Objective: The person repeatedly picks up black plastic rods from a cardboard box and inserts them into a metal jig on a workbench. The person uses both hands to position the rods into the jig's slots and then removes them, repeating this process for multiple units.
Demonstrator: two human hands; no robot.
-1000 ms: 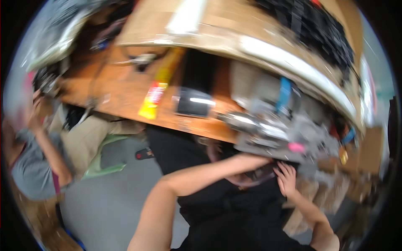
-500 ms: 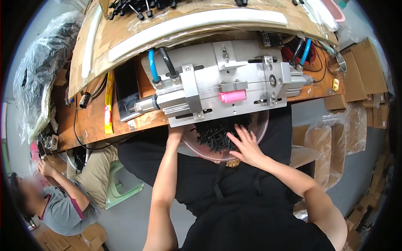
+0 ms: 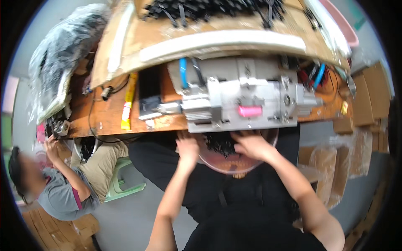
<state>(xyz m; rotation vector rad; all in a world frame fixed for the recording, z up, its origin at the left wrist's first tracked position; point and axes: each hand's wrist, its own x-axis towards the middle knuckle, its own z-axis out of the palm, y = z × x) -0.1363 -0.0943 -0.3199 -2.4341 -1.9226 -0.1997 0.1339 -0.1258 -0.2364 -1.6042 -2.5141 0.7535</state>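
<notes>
A translucent pinkish bowl (image 3: 228, 170) rests on my lap, partly beneath the bench edge. Inside it lies a heap of thin black plastic parts (image 3: 220, 145). At the bowl's left rim is my left hand (image 3: 188, 147), its fingers apart and pointing toward the bench, with nothing visible in them. My right hand (image 3: 252, 145) reaches over the right side of the bowl, fingers spread at the heap; their tips are blurred. Just beyond both hands stands a metal clamping fixture (image 3: 234, 122) with a bright pink block (image 3: 250, 111) on its front.
A cardboard-topped shelf (image 3: 125, 69) with a white padded edge overhangs the wooden bench (image 3: 113, 121); black parts (image 3: 205, 10) are piled on it. Blue hoses (image 3: 183, 73) enter the fixture. A yellow strip (image 3: 129, 102) lies left. A co-worker (image 3: 63, 188) sits at left; cartons (image 3: 370, 92) stand right.
My left hand has come back from under the fixture's edge into view at the bowl's rim. My right hand has moved farther into the bowl. The whole view has shifted.
</notes>
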